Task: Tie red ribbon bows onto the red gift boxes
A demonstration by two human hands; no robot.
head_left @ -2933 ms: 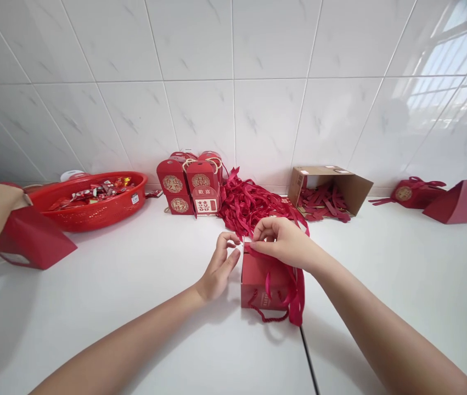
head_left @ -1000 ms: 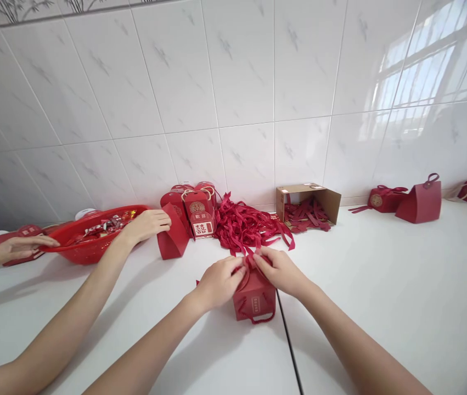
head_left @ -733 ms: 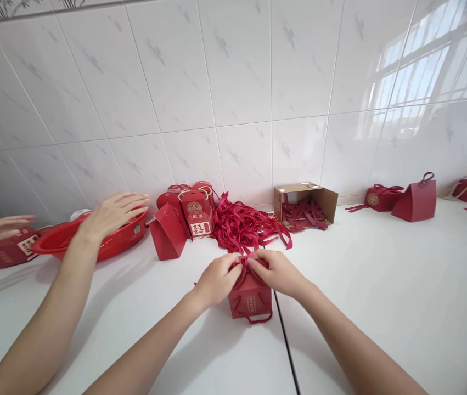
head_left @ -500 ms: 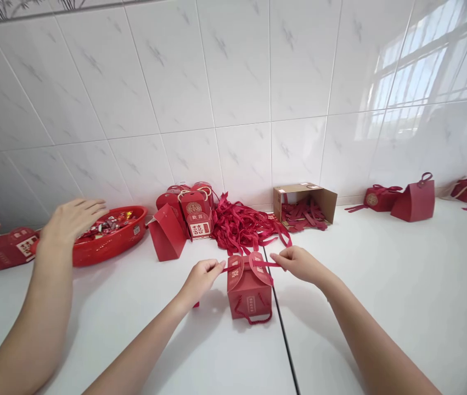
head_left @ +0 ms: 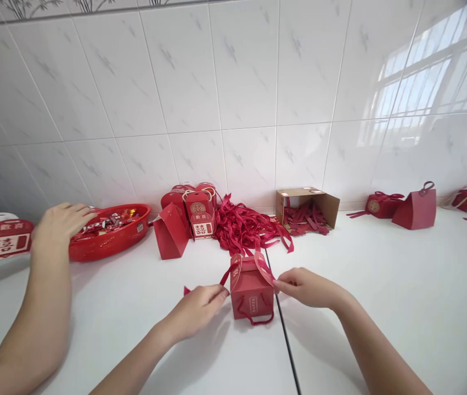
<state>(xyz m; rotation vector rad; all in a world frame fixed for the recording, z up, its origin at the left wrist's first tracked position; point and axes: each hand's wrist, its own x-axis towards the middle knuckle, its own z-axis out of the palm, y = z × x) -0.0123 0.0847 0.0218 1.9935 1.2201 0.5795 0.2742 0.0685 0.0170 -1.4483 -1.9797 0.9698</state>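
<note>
In front of me a small red gift box (head_left: 252, 296) stands upright on the white table, its scalloped flaps folded together on top and a dark red cord handle (head_left: 258, 320) hanging down its front. A red ribbon (head_left: 225, 274) runs across the top through the flaps and down both sides. My left hand (head_left: 196, 310) is closed on the ribbon at the box's left side, with a loose tail showing behind the knuckles. At the right side, my right hand (head_left: 309, 288) pinches the ribbon's other side close to the box wall; its exact grip is partly hidden.
Behind the box lies a heap of red ribbons (head_left: 243, 225) beside a cardboard box (head_left: 331, 211) of ribbon pieces. Several red boxes (head_left: 201, 211) stand at the wall, others (head_left: 416, 208) at right. At left, another person's hand (head_left: 58, 219) is over a red basin (head_left: 112, 244) of sweets.
Both my hands have moved down from the box's top to its sides, drawing the ribbon downward. The other person's red box at far left has turned and lifted, its top now open.
</note>
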